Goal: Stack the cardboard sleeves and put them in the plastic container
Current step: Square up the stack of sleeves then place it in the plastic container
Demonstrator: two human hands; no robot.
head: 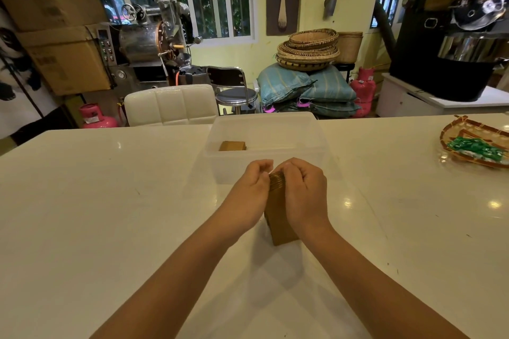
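Note:
A brown stack of cardboard sleeves (278, 217) stands on edge on the white table, just in front of the clear plastic container (316, 143). My left hand (249, 191) presses its left side and my right hand (304, 190) its right side, fingers curled over the top edge. Both hands grip the stack between them. Inside the container, at its left, lies a small brown pile of sleeves (232, 145). Much of the held stack is hidden by my hands.
A woven tray (451, 135) with green packets (478, 150) sits at the table's right edge. A white padded chair (170, 104) stands behind the table. Roasting machines, cardboard boxes, baskets and pink gas cylinders fill the room beyond.

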